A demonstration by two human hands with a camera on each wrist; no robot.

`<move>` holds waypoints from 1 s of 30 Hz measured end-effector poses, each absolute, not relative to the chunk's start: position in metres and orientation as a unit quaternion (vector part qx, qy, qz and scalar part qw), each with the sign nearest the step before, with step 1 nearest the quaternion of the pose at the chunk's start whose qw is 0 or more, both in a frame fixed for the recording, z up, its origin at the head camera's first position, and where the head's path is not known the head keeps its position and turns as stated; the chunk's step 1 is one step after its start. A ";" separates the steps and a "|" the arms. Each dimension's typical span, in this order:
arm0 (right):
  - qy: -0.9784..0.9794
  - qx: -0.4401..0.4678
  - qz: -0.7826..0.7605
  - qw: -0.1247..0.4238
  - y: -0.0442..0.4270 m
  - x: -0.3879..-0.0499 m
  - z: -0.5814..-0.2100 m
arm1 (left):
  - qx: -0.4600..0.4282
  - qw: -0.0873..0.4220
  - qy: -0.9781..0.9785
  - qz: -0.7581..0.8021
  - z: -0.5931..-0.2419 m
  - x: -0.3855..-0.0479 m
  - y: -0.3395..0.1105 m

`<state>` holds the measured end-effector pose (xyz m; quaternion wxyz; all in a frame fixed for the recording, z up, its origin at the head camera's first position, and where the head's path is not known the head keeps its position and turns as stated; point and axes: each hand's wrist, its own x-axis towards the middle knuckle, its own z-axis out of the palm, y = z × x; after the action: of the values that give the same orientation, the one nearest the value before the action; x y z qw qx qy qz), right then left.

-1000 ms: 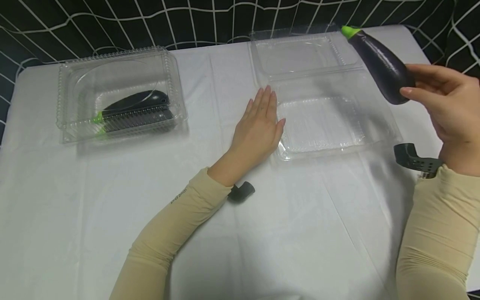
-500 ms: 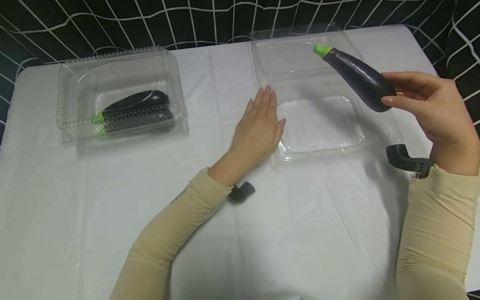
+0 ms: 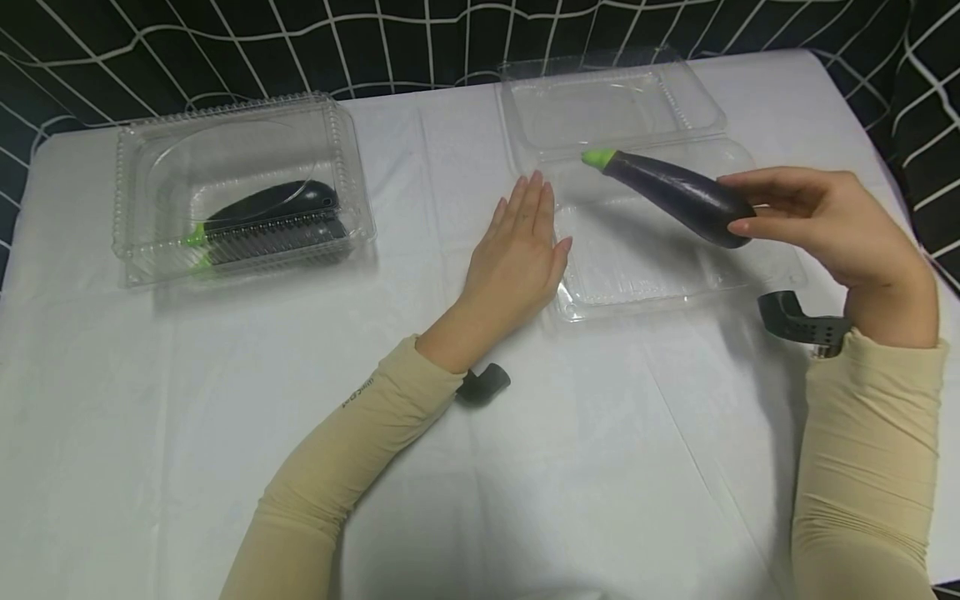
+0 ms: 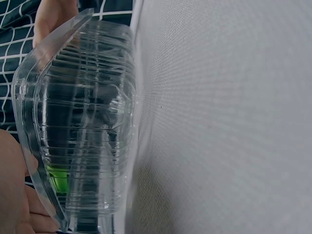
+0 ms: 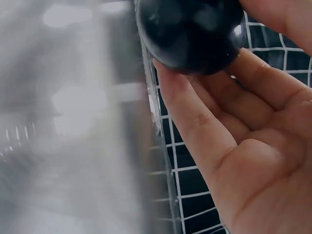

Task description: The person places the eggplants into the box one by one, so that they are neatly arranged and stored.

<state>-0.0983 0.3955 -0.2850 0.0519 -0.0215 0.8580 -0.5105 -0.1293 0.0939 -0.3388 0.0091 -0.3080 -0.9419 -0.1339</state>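
Note:
My right hand (image 3: 832, 225) pinches a dark purple eggplant (image 3: 675, 193) by its thick end, thumb on the near side. The eggplant hangs tilted over the base of an opened clear plastic clamshell box (image 3: 637, 292), its green stem end pointing left. In the right wrist view the eggplant's round end (image 5: 192, 34) sits between thumb and fingers. With straight fingers, my left hand (image 3: 513, 250) rests against the box's left edge. The left wrist view shows the ribbed box wall (image 4: 87, 112) beside that hand, and the green stem (image 4: 58, 178) through the plastic.
On the left of the white-covered table (image 3: 262, 375) stands a closed clear clamshell box (image 3: 240, 154) with another eggplant (image 3: 277, 204) inside. The opened box's lid (image 3: 600, 108) lies toward the back edge. Dark cloth with a white grid (image 3: 405, 42) hangs behind the table.
My right hand has carried the eggplant left and down, from beyond the opened box's right side to over its base. The left hand and both boxes have stayed put.

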 end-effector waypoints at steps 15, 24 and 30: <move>0.884 -0.071 -0.442 0.137 0.392 -0.101 -0.294 | -0.311 0.009 -0.942 -0.125 -0.338 -0.129 0.094; 0.887 -0.099 -0.424 0.155 0.386 -0.103 -0.298 | -0.312 0.015 -0.941 -0.132 -0.339 -0.128 0.094; 0.906 -0.094 -0.382 0.156 0.382 -0.104 -0.299 | -0.310 0.015 -0.941 -0.131 -0.339 -0.128 0.094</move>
<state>-0.1037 0.3817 -0.2992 0.1557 -0.0936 0.9061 -0.3820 -0.1283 0.0940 -0.3388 0.0153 -0.3103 -0.9415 -0.1308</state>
